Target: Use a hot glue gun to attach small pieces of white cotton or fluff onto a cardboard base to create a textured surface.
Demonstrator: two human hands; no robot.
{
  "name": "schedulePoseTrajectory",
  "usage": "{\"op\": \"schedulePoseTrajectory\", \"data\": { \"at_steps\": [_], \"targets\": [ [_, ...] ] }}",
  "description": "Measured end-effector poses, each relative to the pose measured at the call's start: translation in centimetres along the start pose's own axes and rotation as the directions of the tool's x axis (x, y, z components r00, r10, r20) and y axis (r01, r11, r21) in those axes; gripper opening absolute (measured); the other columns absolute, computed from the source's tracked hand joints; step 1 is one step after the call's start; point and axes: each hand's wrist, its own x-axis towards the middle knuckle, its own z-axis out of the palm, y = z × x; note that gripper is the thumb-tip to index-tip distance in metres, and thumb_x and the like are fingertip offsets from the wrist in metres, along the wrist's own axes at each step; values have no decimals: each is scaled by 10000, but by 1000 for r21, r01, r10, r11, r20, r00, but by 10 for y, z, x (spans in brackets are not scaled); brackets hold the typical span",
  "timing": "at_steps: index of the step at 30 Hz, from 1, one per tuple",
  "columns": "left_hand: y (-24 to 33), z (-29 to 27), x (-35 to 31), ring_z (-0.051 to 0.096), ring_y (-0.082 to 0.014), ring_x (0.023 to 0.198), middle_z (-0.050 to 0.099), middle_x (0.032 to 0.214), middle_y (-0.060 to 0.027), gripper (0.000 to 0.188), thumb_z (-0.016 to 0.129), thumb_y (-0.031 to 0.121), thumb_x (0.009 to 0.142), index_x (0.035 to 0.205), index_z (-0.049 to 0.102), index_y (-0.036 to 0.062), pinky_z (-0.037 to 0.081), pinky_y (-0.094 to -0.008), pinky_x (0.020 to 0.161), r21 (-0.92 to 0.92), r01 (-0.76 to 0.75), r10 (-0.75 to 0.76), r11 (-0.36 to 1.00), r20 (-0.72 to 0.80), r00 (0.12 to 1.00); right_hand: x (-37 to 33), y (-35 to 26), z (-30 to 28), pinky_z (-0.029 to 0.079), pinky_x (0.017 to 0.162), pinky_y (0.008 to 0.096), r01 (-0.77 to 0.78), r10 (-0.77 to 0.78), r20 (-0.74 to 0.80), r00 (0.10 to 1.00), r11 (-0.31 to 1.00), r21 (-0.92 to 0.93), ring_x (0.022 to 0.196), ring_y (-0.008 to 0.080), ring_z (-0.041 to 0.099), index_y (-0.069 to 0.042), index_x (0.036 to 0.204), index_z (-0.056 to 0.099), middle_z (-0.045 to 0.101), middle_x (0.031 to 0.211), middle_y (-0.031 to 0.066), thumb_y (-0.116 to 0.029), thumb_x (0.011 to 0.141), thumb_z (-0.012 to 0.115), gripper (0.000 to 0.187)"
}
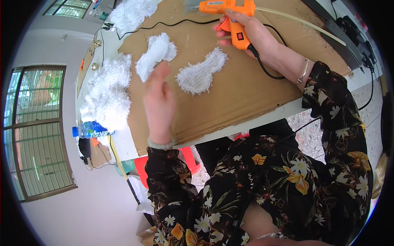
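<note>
- The right grip is closed around the handle of the orange glue gun, seemingly so that the fingers sit by the orange trigger; I cannot tell whether it is squeezed.
- The glue gun is held over the far part of the cardboard sheet, its nozzle pointing left, which probably keeps the hot tip turned away from the holding wrist.
- A pale glue stick juts from the rear of the glue gun, where such a tool is fed.
- The black cord leaves the bottom of the glue gun's handle and loops beneath the wrist, apparently leaving the nozzle side free.
- The closer white piece, fringed and waisted, lies flat on the cardboard, left of the glue gun and on the wearer's side of it.
- The left grip is blurred beside the farther white piece, further left of the glue gun; I cannot tell whether it is touching, grasping or free of it.
- The cardboard spreads beneath the glue gun, likely shielding the white surface from drips.
- The fluffy white pile sits well left of the glue gun, perhaps to keep loose fibres off the nozzle.
- A blue-capped bottle lies beyond that pile, farther from the glue gun.
</note>
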Motion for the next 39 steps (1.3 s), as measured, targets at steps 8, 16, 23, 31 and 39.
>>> {"op": "schedulePoseTrajectory", "data": {
  "at_steps": [8, 16, 23, 31, 39],
  "targets": [
    [6, 10, -3, 608, -339, 1004, 662, 994, -152, 537, 459, -121, 739, 1235, 558, 58, 500, -387, 827, 63, -13, 3, 998, 147, 989, 5, 6, 3, 553, 841, 335, -60, 60, -10, 998, 997, 38, 876, 204, 652, 16, 1168, 515, 649, 1011, 113, -317, 999, 408, 388],
    [9, 30, 7, 612, -312, 926, 671, 961, -147, 531, 436, -120, 745, 1227, 566, 61, 494, -383, 769, 124, -353, 313, 927, 261, 913, -1, 2, 15, 548, 858, 318, -96, 96, -7, 995, 994, 45, 901, 220, 660, 20, 1224, 496, 650, 1020, 112, -315, 995, 414, 414],
    [28, 34, 33, 619, -326, 834, 676, 910, -132, 531, 445, -115, 750, 1234, 559, 71, 483, -410, 747, -124, -83, 108, 989, 210, 972, 1, 0, -8, 564, 835, 313, -26, 27, -22, 999, 997, 71, 893, 190, 647, 15, 1236, 489, 649, 1015, 118, -303, 994, 421, 405],
    [20, 42, 18, 623, -323, 776, 676, 919, -137, 523, 459, -106, 756, 1233, 560, 83, 505, -402, 744, -20, -127, 126, 992, 329, 936, 7, 11, -2, 587, 799, 337, -83, 79, 58, 995, 994, 69, 866, 170, 637, 13, 1188, 504, 645, 980, 122, -289, 989, 452, 365],
    [12, 42, 14, 618, -298, 723, 675, 907, -143, 517, 483, -80, 756, 1231, 570, 103, 503, -382, 648, -137, 45, -10, 990, 244, 970, 10, 19, 1, 588, 794, 332, -86, 81, 70, 994, 993, 75, 854, 167, 635, 18, 1136, 529, 635, 978, 112, -306, 982, 469, 364]
  ]
}}
